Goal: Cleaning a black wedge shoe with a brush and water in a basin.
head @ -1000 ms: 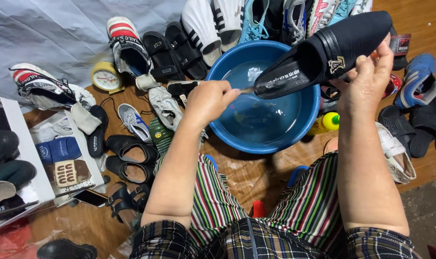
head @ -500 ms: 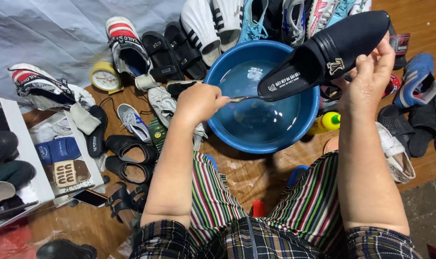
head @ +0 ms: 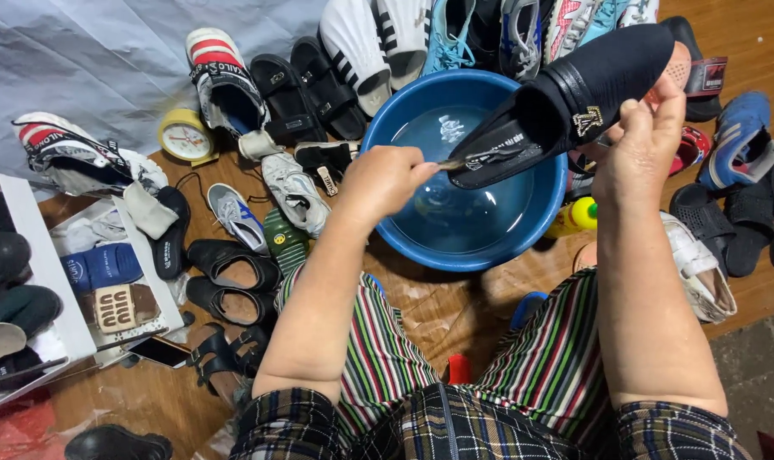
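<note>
Fingers (head: 659, 106) of the right hand (head: 638, 149) are clamped around the middle of a black slip-on shoe (head: 574, 98), holding it tilted over the blue basin (head: 468, 247) at upper centre of the frame, heel end lowest. The left hand (head: 382, 183) is curled tight on a thin tool (head: 449, 163), probably a small brush, whose tip meets the shoe's heel opening. Water lies in the basin below.

The shoe looks light, with a soft fabric upper and a stiffer sole; wet, it would likely turn slippery, so a grip spanning sole and upper at mid-length seems safest. Around the basin the wooden floor (head: 455, 311) carries sandals, trainers, a yellow clock (head: 185, 136) at upper left and a yellow bottle (head: 574, 215) right of the basin.
</note>
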